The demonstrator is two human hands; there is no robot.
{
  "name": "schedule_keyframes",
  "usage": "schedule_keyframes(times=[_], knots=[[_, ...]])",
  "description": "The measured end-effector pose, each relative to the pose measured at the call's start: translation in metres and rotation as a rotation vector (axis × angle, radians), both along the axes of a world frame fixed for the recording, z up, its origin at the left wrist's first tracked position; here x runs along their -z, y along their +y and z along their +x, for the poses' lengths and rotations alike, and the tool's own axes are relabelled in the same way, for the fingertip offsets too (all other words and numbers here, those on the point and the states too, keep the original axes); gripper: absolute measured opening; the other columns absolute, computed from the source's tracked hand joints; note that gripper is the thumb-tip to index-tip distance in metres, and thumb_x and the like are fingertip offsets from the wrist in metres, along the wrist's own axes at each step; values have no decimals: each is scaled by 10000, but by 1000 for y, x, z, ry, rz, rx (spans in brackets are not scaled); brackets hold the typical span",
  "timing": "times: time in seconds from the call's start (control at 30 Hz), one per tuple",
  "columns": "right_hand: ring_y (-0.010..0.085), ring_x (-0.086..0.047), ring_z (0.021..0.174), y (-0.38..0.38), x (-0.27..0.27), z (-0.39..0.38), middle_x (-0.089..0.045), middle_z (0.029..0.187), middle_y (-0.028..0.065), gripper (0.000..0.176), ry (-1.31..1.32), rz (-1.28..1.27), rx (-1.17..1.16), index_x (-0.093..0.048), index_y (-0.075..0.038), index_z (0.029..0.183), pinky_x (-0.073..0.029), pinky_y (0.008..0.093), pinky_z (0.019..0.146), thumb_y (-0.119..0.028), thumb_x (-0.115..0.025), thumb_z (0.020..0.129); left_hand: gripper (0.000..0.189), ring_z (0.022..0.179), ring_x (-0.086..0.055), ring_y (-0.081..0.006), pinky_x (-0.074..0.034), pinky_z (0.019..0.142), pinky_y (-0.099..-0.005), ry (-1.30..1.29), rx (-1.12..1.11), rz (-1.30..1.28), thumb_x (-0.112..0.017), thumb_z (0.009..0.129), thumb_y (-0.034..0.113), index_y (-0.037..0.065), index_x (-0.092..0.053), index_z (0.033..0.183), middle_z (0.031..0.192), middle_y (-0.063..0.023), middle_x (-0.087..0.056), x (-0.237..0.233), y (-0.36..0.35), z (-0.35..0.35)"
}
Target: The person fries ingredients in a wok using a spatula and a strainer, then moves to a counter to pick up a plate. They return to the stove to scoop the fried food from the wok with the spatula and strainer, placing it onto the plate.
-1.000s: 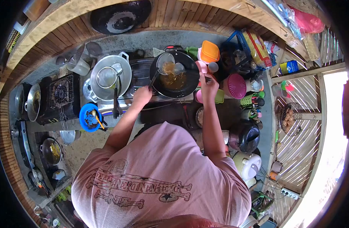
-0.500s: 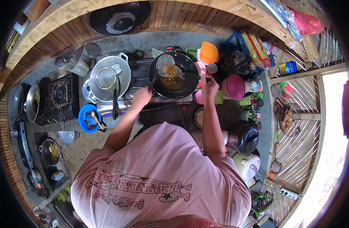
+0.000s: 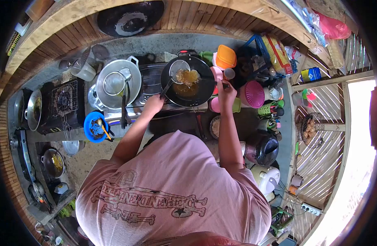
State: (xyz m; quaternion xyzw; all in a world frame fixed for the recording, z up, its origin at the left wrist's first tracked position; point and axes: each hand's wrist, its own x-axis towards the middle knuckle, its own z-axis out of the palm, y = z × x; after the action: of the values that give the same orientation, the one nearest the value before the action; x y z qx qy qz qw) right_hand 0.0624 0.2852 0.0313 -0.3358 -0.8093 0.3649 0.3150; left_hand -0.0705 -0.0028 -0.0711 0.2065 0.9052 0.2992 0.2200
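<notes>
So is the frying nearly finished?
It looks well along. Done: the food has turned golden-brown. In hand: the left hand holds the strainer with that food in the wok, and the right hand holds a utensil at the rim. Left: the food is not out of the wok yet.

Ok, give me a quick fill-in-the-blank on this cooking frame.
The left hand holds a strainer over the ___ wok.
The right hand grips a utensil reaching into the ___.
The bowl beside the stove is ___.
The container behind the wok has an ___ lid.
Missing words: black, wok, blue, orange.
</notes>
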Motion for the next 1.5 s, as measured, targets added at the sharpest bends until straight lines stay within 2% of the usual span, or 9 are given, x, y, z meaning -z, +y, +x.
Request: schedule_keyframes(times=[0.3,0.37,0.47,0.67,1.0,1.07,1.27,1.33,1.5], knots=[[132,-637,607,12,-2,15,-686,666,90,297,-72,292,29,-733,18,900,-501,316,582,-278,-718,893,348,977,-646,-448,-498,864,-535,-63,17,-51,-546,922,299,10,-691,1053,1002,-282,-673,-20,-1,1],[293,-671,582,6,2,11,-656,656,179,331,-94,302,50,-693,14,770,-513,371,588,-288,-687,908,350,976,-648,-446,-500,862,-534,-36,23,-41,-542,925,301,14,-692,1054,1002,-280,-674,-17,0,0],[281,-656,564,-3,3,5,-643,638,181,334,41,-54,25,-689,21,773,-505,369,581,-283,-689,912,352,969,-650,-446,-503,854,-534,19,40,-73,-531,931,307,19,-692,1054,994,-278,-676,-3,0,-3],[89,-605,620,16,1,15,-674,666,74,292,75,128,25,-737,17,910,-485,287,573,-274,-713,915,380,992,-646,-435,-498,866,-514,-116,15,-28,-551,928,348,34,-698,1081,1001,-274,-679,-2,-3,-6],[163,-640,598,10,4,13,-677,687,130,310,-80,262,12,-697,36,844,-494,336,587,-265,-694,913,367,996,-651,-427,-495,845,-476,-269,-67,104,-583,919,352,32,-711,1044,995,-264,-686,7,-2,-8],[124,-625,610,3,6,7,-681,689,92,285,-2,-41,41,-701,40,851,-488,306,588,-238,-698,913,374,1008,-647,-431,-493,852,-475,-250,-64,95,-583,920,354,22,-707,1039,997,-272,-682,8,-2,-7],[124,-642,675,2,-5,4,-695,737,82,193,151,-76,-21,-713,36,885,-505,285,630,-156,-723,894,332,612,-612,-249,-470,578,-385,-451,-117,211,-598,932,326,11,-697,959,713,-125,-655,40,-2,-12],[140,-658,698,8,-9,6,-708,781,100,191,194,-32,-35,-715,34,899,-516,294,645,-155,-734,885,248,478,-425,-109,-331,441,-294,-667,-207,359,-599,948,284,62,-695,893,608,6,-525,8,-3,-6],[198,-699,751,3,-42,18,-726,875,148,192,198,224,-47,-723,25,924,-543,321,680,-152,-764,862,184,483,-390,-83,-285,442,-267,-748,-212,432,-591,956,250,126,-727,967,601,46,-498,7,-4,-5]])
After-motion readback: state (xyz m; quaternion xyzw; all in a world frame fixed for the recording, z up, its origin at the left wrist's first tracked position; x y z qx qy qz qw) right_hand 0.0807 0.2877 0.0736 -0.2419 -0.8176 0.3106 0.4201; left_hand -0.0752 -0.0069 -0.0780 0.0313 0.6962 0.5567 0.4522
